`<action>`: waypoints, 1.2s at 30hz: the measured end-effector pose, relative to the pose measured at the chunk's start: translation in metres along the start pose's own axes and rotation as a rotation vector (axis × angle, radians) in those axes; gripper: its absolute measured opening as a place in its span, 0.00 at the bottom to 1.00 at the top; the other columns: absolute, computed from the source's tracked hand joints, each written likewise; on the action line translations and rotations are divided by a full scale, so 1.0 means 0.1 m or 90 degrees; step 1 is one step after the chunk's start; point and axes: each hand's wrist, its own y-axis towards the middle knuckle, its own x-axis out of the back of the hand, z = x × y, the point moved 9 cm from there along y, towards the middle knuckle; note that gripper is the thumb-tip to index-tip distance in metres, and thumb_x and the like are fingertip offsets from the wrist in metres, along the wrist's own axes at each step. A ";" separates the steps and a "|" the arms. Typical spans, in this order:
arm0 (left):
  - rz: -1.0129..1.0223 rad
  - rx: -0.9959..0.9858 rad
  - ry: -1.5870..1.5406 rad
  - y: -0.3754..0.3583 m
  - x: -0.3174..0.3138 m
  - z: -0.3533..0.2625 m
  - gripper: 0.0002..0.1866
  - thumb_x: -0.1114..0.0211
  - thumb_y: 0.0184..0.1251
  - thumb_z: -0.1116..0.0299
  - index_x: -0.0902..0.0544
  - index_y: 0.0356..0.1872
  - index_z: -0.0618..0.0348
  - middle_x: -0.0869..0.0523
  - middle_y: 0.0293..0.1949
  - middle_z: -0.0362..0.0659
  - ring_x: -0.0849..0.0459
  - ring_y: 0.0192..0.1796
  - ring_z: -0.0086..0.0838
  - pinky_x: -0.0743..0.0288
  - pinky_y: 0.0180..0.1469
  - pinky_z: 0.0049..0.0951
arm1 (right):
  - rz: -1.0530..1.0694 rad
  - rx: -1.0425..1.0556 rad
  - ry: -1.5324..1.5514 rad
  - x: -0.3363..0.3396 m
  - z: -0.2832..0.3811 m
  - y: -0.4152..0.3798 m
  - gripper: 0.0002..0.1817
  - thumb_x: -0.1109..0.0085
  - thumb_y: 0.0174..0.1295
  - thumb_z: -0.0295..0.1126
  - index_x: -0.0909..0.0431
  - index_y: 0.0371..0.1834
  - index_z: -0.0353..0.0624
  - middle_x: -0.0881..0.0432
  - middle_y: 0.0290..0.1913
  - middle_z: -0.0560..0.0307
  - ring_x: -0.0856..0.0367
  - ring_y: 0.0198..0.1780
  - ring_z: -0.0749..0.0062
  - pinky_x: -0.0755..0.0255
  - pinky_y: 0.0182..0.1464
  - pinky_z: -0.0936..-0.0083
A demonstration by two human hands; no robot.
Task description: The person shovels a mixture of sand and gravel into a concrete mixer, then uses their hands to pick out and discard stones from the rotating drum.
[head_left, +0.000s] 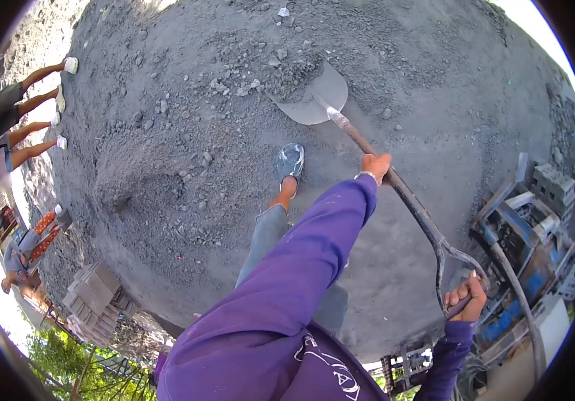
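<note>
My left hand (375, 166), in a purple sleeve with a bracelet at the wrist, grips the middle of a shovel's dark shaft (407, 197). At the end of the shaft my right hand (468, 301) is closed around the D-shaped handle (458, 264). The grey metal blade (314, 100) rests on a wide heap of grey sand and gravel (187, 154), its tip against loose stones. My foot in a grey shoe (290, 162) stands on the heap just below the blade.
Several people's legs with white shoes (57, 100) stand at the far left edge of the heap. A stack of grey concrete blocks (93, 301) lies lower left. A blue metal machine with a hose (521, 234) and more blocks (554, 187) stand at the right.
</note>
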 end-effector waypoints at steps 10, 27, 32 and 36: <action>-0.024 -0.072 -0.079 -0.37 0.81 -0.11 0.15 0.35 0.57 0.69 0.26 0.38 0.70 0.19 0.24 0.50 0.18 0.22 0.39 0.20 0.24 0.39 | 0.095 0.121 -0.043 -0.04 -0.65 -0.45 0.09 0.37 0.59 0.25 0.30 0.32 0.44 0.28 0.18 0.61 0.32 0.13 0.74 0.36 0.16 0.78; -0.077 0.047 0.016 -1.42 0.17 2.06 0.15 0.38 0.58 0.71 0.32 0.36 0.72 0.21 0.22 0.50 0.20 0.18 0.34 0.23 0.19 0.36 | -0.037 -0.062 0.101 2.40 -1.07 -1.02 0.13 0.45 0.64 0.33 0.33 0.21 0.48 0.35 0.13 0.63 0.38 0.10 0.72 0.35 0.15 0.71; -0.106 0.044 0.012 -1.05 -0.06 1.26 0.15 0.38 0.57 0.71 0.32 0.33 0.75 0.21 0.21 0.51 0.19 0.17 0.36 0.23 0.19 0.36 | -0.012 -0.026 0.051 1.75 -0.57 -0.62 0.16 0.45 0.64 0.36 0.35 0.19 0.49 0.35 0.13 0.62 0.37 0.11 0.70 0.35 0.16 0.69; -0.086 -0.049 -0.004 0.07 0.72 -0.68 0.09 0.40 0.54 0.74 0.25 0.24 0.73 0.21 0.19 0.50 0.19 0.17 0.37 0.22 0.21 0.37 | -0.003 -0.088 0.074 -0.60 -0.67 -0.09 0.13 0.44 0.63 0.32 0.33 0.21 0.49 0.37 0.13 0.63 0.38 0.11 0.71 0.36 0.16 0.68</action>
